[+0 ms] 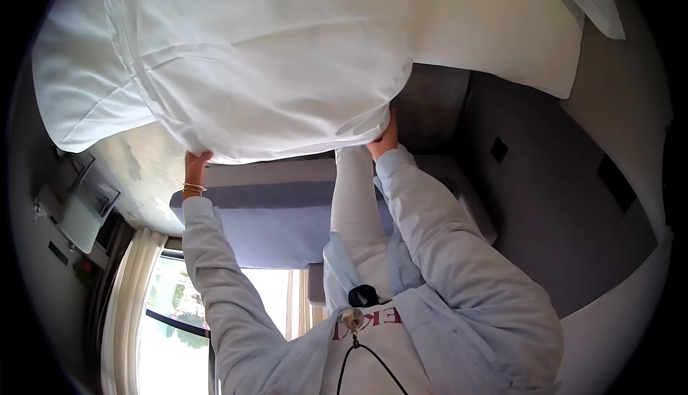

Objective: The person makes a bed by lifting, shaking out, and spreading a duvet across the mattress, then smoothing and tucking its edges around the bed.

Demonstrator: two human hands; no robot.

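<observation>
A large white pillow fills the upper middle of the head view, its surface lightly creased. My left hand grips its lower left corner, thumb on the near side and the other fingers largely hidden. At the lower right corner, my right hand is closed on the edge, partly behind the white fabric. Both arms reach forward, and the pillow's near edge sags slightly between the hands. Behind it to the left lies another white pillow. A further white pillow shows on the right.
A dark grey panel with black sockets stands on the right. Below the hands is a grey upholstered block, beside my white-trousered leg. A curtain and a bright window are at lower left. A white chair-like object appears far left.
</observation>
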